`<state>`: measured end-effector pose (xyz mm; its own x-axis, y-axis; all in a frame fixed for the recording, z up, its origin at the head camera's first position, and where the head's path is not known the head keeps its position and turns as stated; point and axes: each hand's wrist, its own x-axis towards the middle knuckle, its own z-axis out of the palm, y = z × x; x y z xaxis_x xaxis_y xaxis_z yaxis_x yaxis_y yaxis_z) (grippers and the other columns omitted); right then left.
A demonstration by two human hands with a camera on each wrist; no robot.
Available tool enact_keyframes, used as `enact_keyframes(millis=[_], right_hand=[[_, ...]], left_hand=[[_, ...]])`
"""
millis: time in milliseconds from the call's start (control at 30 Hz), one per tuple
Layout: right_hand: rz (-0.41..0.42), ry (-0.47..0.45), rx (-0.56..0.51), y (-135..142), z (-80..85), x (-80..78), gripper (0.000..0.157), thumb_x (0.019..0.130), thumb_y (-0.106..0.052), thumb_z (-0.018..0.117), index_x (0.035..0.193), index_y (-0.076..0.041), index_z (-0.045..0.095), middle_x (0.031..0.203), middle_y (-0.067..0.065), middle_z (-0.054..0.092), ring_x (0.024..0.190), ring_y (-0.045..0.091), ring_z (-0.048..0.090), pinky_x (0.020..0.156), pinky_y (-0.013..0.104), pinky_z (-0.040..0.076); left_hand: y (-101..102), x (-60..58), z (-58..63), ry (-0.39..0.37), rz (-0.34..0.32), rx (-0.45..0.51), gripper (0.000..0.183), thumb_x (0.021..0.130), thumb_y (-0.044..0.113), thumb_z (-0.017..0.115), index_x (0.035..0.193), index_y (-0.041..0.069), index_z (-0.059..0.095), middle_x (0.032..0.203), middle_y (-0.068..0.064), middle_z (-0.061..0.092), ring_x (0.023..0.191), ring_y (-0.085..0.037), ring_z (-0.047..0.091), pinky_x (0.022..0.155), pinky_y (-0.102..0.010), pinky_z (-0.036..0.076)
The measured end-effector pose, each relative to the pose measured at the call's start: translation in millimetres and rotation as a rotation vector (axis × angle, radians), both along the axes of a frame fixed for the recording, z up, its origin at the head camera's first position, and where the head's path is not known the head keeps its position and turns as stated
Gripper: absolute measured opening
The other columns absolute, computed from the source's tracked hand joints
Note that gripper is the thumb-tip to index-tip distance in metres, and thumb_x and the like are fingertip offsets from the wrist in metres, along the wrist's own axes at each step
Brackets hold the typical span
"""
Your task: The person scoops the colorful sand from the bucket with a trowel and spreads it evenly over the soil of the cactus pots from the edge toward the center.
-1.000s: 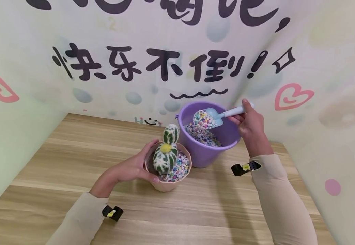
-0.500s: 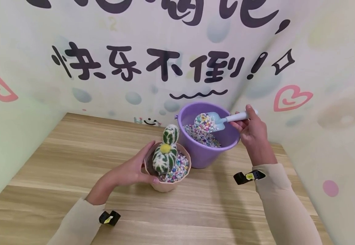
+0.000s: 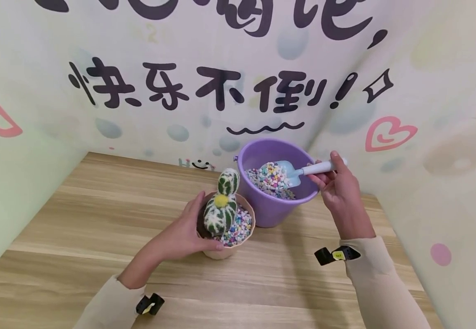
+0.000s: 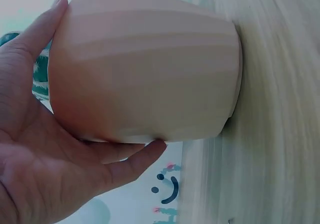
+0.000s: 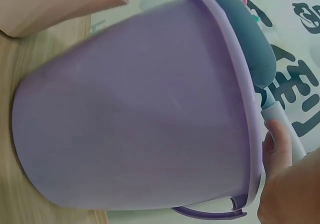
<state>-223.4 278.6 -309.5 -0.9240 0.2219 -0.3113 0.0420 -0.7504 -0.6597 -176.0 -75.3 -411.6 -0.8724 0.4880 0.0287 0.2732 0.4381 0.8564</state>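
Observation:
A peach flowerpot stands on the table, with a green-and-white striped cactus in it and coloured pebbles filling its right side. My left hand grips the pot from the left, thumb along the near rim and fingers round the far side, as the left wrist view confirms. A pale blue scoop, heaped with coloured pebbles, is inside the mouth of a purple bucket. My right hand holds its handle above the bucket's right rim. Whether the scoop touches the pebbles below is hidden.
The bucket stands right behind the pot, near the back wall with large black lettering. Its handle hangs down on one side. Side walls flank the wood-grain table. A small black camera is strapped to each wrist.
My right hand has come down and toward me, lowering the loaded scoop deeper into the bucket. My left thumb has slid slightly rightward along the pot's near rim; the pot has barely moved.

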Motion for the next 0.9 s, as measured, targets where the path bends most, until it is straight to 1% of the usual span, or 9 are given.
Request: enact_keyframes(millis=[67, 233, 433, 533, 667, 900], right_hand=[[0.009, 0.0, -0.008, -0.9, -2.0, 3.8, 0.044, 0.086, -0.022, 0.074, 0.119, -0.014, 0.045, 0.095, 0.018, 0.065, 0.091, 0.034, 0.071, 0.077, 0.049, 0.054], [0.028, -0.005, -0.035, -3.5, -5.2, 13.1, 0.05, 0.085, -0.021, 0.075, 0.12, -0.016, 0.039, 0.094, 0.017, 0.064, 0.089, 0.034, 0.071, 0.079, 0.05, 0.053], [0.049, 0.004, -0.066, -5.6, -6.1, 23.6, 0.041, 0.087, -0.019, 0.073, 0.116, -0.016, 0.043, 0.091, 0.017, 0.064, 0.087, 0.036, 0.071, 0.077, 0.051, 0.054], [0.057, 0.012, -0.076, -7.3, -6.4, 28.4, 0.037, 0.088, -0.018, 0.072, 0.114, -0.016, 0.047, 0.091, 0.017, 0.064, 0.086, 0.036, 0.071, 0.075, 0.051, 0.055], [0.065, 0.016, -0.066, -10.6, -7.4, 33.1, 0.035, 0.087, -0.018, 0.073, 0.114, -0.016, 0.05, 0.089, 0.018, 0.065, 0.085, 0.037, 0.071, 0.074, 0.05, 0.055], [0.095, 0.028, -0.048, -16.1, -10.3, 37.3, 0.033, 0.089, -0.018, 0.072, 0.114, -0.016, 0.051, 0.084, 0.018, 0.066, 0.082, 0.035, 0.072, 0.072, 0.049, 0.057]], left_hand=[[-0.4, -1.9, -1.1, -0.009, -0.019, 0.027, 0.129, 0.07, 0.044, 0.086, 0.156, 0.007, -0.003, 0.159, -0.019, 0.013, 0.143, -0.039, 0.023, 0.114, -0.057, 0.024], [-3.2, -8.8, -3.3, -0.044, -0.093, 0.096, 0.127, 0.072, 0.035, 0.087, 0.156, 0.007, -0.004, 0.158, -0.02, 0.013, 0.142, -0.039, 0.023, 0.114, -0.058, 0.023], [-6.7, -15.3, -2.7, -0.104, -0.159, 0.14, 0.126, 0.072, 0.029, 0.087, 0.156, 0.008, -0.004, 0.158, -0.017, 0.014, 0.141, -0.037, 0.026, 0.114, -0.056, 0.025], [-8.9, -19.0, -2.9, -0.129, -0.19, 0.147, 0.127, 0.071, 0.027, 0.088, 0.156, 0.009, -0.006, 0.16, -0.016, 0.012, 0.142, -0.036, 0.024, 0.115, -0.055, 0.023], [-12.5, -24.0, -3.2, -0.15, -0.225, 0.154, 0.129, 0.07, 0.025, 0.088, 0.156, 0.01, -0.006, 0.16, -0.016, 0.011, 0.143, -0.037, 0.025, 0.116, -0.054, 0.022], [-17.7, -31.5, -3.0, -0.175, -0.302, 0.18, 0.123, 0.072, 0.021, 0.087, 0.157, 0.014, -0.003, 0.157, -0.017, 0.018, 0.138, -0.037, 0.033, 0.113, -0.051, 0.03]])
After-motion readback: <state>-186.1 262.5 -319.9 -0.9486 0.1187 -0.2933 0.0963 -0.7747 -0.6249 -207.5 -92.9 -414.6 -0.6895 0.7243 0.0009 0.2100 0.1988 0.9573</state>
